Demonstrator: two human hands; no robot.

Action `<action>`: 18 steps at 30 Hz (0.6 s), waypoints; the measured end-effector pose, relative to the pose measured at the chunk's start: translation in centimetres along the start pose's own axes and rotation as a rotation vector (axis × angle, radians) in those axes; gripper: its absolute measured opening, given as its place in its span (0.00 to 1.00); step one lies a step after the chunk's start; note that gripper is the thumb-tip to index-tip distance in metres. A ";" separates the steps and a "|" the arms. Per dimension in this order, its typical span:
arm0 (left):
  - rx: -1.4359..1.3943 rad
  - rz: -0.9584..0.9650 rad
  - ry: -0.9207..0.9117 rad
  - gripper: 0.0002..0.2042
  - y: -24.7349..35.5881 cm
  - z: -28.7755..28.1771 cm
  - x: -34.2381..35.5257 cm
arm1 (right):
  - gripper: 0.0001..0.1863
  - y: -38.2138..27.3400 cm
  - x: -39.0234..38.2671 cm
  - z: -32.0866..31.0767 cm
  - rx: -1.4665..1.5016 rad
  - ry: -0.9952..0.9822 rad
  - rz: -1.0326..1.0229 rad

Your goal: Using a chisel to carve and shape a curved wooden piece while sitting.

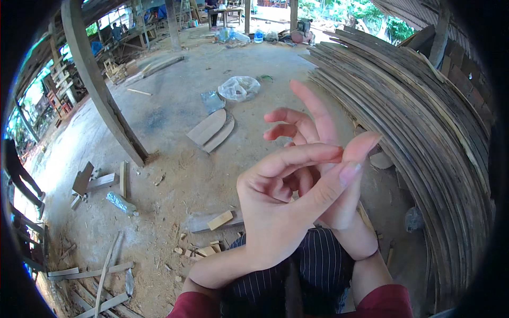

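Both of my hands are raised in front of my lap, crossing in the middle of the view. My left hand [278,204] is the nearer one, its thumb and index finger closed on the thumb of my right hand [322,130]. The other left fingers curl inward. Behind it, the right hand has its index finger stretched up and the remaining fingers loosely bent and apart, holding nothing. The left hand hides part of the right palm. Below them are my dark pinstriped trousers [323,254] and red sleeves [384,302].
Long stacked planks [413,132] fill the right side. On the floor lie rounded board pieces [212,127], a clear plastic bag [239,88], a plastic bottle [121,203], wood offcuts [220,220] and strips [108,270]. A wooden post [103,90] stands left. A person [213,13] is far back.
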State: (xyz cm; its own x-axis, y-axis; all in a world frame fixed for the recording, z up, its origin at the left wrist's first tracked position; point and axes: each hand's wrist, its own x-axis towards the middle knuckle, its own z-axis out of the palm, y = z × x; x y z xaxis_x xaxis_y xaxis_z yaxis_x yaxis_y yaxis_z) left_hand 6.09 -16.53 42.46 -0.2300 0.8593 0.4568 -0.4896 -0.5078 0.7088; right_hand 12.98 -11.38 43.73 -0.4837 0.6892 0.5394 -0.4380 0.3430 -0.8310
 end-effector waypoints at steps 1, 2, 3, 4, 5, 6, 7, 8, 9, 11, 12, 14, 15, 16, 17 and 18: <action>-0.007 0.002 -0.003 0.11 0.0 0.1 0.0 | 0.50 0.0 -0.1 -0.1 0.005 0.003 -0.003; -0.014 0.004 -0.006 0.11 0.0 0.1 0.1 | 0.50 0.0 -0.1 -0.2 0.021 0.010 -0.002; -0.014 -0.014 -0.010 0.12 0.1 0.2 0.1 | 0.50 0.0 -0.2 -0.3 0.009 0.004 -0.015; -0.027 -0.025 -0.001 0.12 0.1 0.2 0.1 | 0.50 0.0 -0.2 -0.3 0.010 0.006 -0.005; -0.010 -0.027 -0.020 0.12 0.2 0.2 0.0 | 0.50 0.0 -0.2 -0.3 0.024 0.012 0.006; -0.011 -0.048 -0.005 0.13 0.3 0.3 0.0 | 0.50 0.1 -0.3 -0.4 0.012 0.006 -0.001; -0.012 -0.070 0.011 0.13 0.4 0.3 0.0 | 0.53 0.2 -0.3 -0.4 -0.002 0.021 0.002; -0.008 -0.068 0.010 0.13 0.5 0.3 -0.1 | 0.56 0.3 -0.3 -0.4 -0.014 0.036 0.006; -0.013 -0.090 0.014 0.13 0.6 0.4 -0.1 | 0.56 0.3 -0.2 -0.3 -0.011 0.035 0.003; -0.018 -0.113 0.017 0.14 0.7 0.4 -0.2 | 0.56 0.4 -0.2 -0.4 -0.027 0.037 0.005; -0.036 -0.112 0.011 0.14 0.7 0.4 -0.2 | 0.56 0.4 -0.2 -0.4 -0.028 0.038 0.004; -0.055 -0.113 0.003 0.14 0.6 0.3 -0.1 | 0.57 0.4 -0.2 -0.4 -0.036 0.025 -0.003; -0.029 -0.088 -0.009 0.13 0.6 0.3 -0.1 | 0.57 0.3 -0.2 -0.4 -0.037 0.028 -0.004; -0.004 -0.064 -0.021 0.13 0.5 0.2 0.0 | 0.57 0.3 -0.2 -0.5 -0.022 0.023 0.000; -0.005 -0.066 -0.023 0.13 0.4 0.2 0.0 | 0.57 0.3 -0.3 -0.5 -0.007 0.018 0.004; 0.003 -0.047 -0.010 0.13 0.3 0.2 0.0 | 0.57 0.3 -0.3 -0.5 -0.008 0.021 0.004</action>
State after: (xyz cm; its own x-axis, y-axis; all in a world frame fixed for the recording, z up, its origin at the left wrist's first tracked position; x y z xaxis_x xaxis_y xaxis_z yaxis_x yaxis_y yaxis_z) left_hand 6.09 -16.70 42.80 -0.1978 0.8818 0.4283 -0.4973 -0.4667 0.7314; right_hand 13.32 -11.14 43.25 -0.4698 0.7037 0.5330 -0.4296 0.3452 -0.8344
